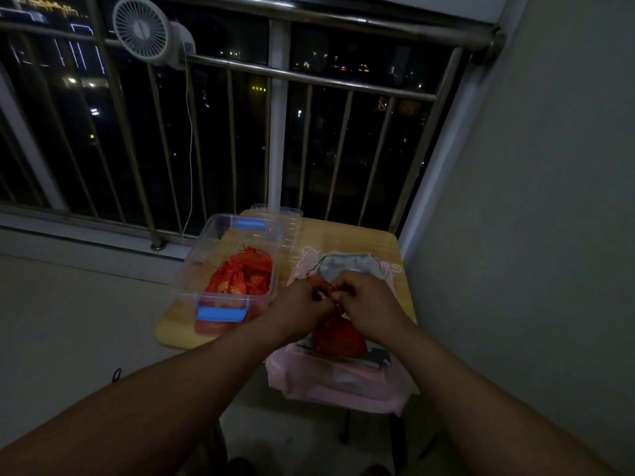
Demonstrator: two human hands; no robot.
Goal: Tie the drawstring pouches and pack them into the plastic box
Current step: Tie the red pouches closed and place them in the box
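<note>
Several red pouches [240, 276] in plastic box [192, 266]; left hand [302, 304] and right hand [367, 300] each pinch the drawstring [331, 292] of the held pouch [338, 338], mid-tie; pink-grey pile [343, 266] on table [343, 231] probably pending.

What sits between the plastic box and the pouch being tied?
In the head view, the left hand, holding the pouch, fills that gap over the wooden table.

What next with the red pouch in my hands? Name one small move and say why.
Probably pull the red drawstring tight to finish the knot. Both the left hand and right hand pinch it above the red fabric drawstring pouch, which is not yet in the clear plastic box.
</note>
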